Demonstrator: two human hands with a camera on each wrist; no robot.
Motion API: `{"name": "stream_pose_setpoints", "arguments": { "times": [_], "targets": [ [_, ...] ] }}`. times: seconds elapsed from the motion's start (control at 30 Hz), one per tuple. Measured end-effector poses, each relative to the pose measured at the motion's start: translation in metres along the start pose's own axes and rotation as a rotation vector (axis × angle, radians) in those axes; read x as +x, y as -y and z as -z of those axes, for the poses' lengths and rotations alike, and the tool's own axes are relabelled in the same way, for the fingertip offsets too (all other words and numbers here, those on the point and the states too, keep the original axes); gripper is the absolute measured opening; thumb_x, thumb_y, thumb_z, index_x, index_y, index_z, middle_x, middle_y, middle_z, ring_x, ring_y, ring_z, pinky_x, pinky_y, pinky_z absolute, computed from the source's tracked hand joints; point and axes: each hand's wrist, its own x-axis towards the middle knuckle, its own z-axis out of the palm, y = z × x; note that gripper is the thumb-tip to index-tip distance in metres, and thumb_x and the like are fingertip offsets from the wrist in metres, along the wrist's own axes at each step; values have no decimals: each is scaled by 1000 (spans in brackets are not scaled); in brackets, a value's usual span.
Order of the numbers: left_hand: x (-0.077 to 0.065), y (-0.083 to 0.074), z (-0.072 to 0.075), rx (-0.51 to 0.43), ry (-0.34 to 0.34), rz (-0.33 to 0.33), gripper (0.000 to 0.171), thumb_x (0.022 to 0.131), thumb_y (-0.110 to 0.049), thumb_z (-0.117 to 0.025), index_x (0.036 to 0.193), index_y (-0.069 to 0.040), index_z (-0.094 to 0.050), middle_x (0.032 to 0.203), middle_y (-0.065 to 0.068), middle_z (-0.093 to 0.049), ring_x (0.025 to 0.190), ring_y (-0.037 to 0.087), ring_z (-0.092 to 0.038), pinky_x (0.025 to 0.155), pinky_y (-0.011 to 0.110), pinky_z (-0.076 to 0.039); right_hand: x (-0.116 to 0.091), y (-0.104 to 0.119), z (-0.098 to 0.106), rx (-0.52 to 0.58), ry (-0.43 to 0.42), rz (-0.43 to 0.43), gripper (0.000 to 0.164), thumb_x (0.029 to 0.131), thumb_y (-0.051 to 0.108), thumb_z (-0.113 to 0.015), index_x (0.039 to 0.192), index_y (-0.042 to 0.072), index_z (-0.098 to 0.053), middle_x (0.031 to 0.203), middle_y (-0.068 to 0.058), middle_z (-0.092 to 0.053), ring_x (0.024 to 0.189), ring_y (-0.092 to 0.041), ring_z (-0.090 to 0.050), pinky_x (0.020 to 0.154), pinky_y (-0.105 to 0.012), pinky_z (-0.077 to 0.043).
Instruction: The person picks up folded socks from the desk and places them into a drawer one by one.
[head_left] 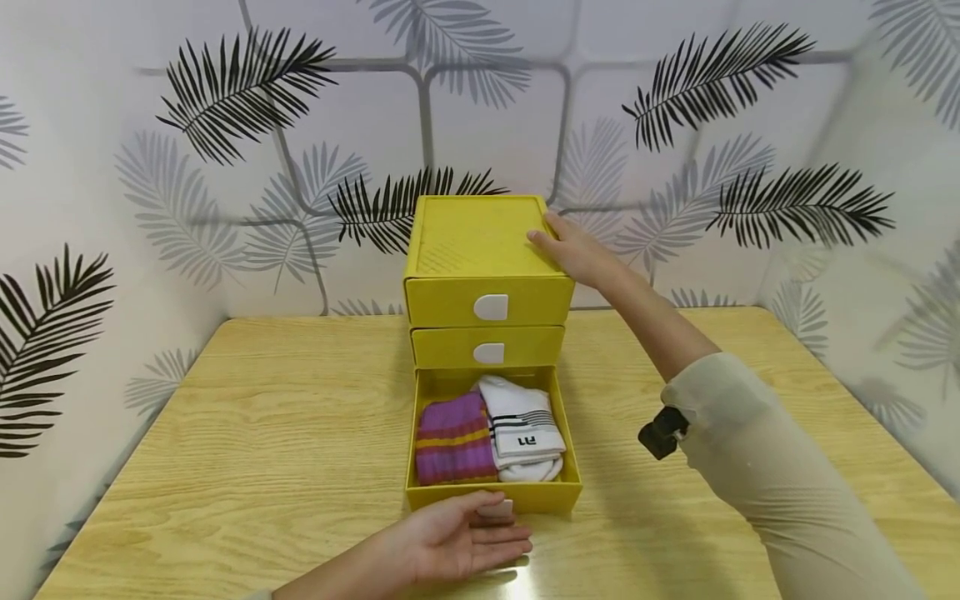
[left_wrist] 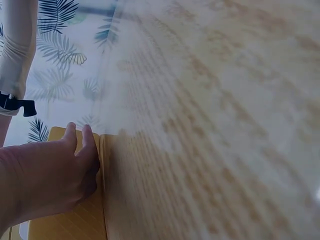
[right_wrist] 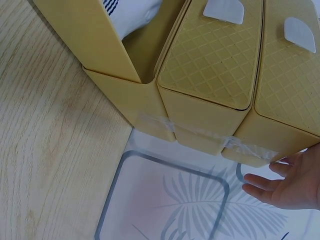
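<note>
A yellow drawer unit (head_left: 483, 237) stands on the table, with its bottom drawer (head_left: 547, 498) pulled out. Inside lie folded purple striped socks (head_left: 453, 450) and white socks (head_left: 521, 417) with black stripes. Palm up, my left hand (head_left: 457, 542) is at the front of this drawer, its thumb beside the white tab (head_left: 504, 508) and its fingers extended below. Whether the fingertips press the drawer is hard to tell. My right hand (head_left: 577, 250) rests on the right edge of the unit's top, fingers partly hidden behind the side; the right wrist view shows this hand (right_wrist: 295, 182) with fingers spread.
Two closed drawers, the top drawer (head_left: 450, 304) and the middle drawer (head_left: 450, 348), sit above the pulled-out one. The light wood table (head_left: 300, 433) meets a leaf-patterned wall covering (head_left: 495, 108) behind the unit. Clear tape (right_wrist: 250, 150) runs along the unit's side.
</note>
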Motion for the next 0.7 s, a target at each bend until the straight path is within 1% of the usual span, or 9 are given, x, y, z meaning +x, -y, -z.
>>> {"name": "stream_pose_setpoints", "arguments": {
  "times": [0.07,0.2,0.3,0.4,0.53,0.7],
  "targets": [
    [1,-1,0,7,-5,-6,27,98,-16,-46,112,7,-43,125,38,-41,122,45,-36,96,39,-38,0,0,0,-3,-1,-5,69,99,44,-31,147,1,-7,150,-17,-8,136,-29,-6,109,-41,-7],
    [4,-4,-2,15,-21,-25,30,98,-16,-44,115,9,-42,124,38,-41,121,45,-38,96,40,-38,1,0,1,-16,0,-16,69,98,45,-31,147,3,-7,151,-17,-8,136,-29,-6,109,-42,-7],
    [7,-8,-3,-13,-36,-28,30,98,-15,-44,114,10,-41,129,39,-35,122,45,-35,96,40,-38,1,0,1,-26,3,-21,69,98,46,-30,147,3,-7,151,-17,-8,136,-29,-6,108,-42,-7],
    [10,-12,-3,-44,-49,-32,24,98,-14,-44,108,8,-45,132,39,-30,124,46,-31,97,40,-37,1,0,0,-29,3,-23,69,98,46,-30,148,3,-7,151,-17,-8,136,-30,-6,108,-43,-7],
    [14,-17,-2,-51,-63,-46,21,97,-13,-44,104,6,-47,132,39,-30,124,46,-30,97,41,-37,2,0,-1,-30,-1,-20,69,98,46,-30,148,3,-7,151,-16,-9,137,-29,-6,108,-42,-7],
    [19,-23,-2,-63,-66,-55,21,97,-13,-44,104,7,-46,132,38,-30,125,46,-31,97,41,-37,2,0,-1,-26,-2,-15,69,98,45,-30,147,3,-8,151,-17,-8,137,-29,-6,108,-42,-7]
  ]
}}
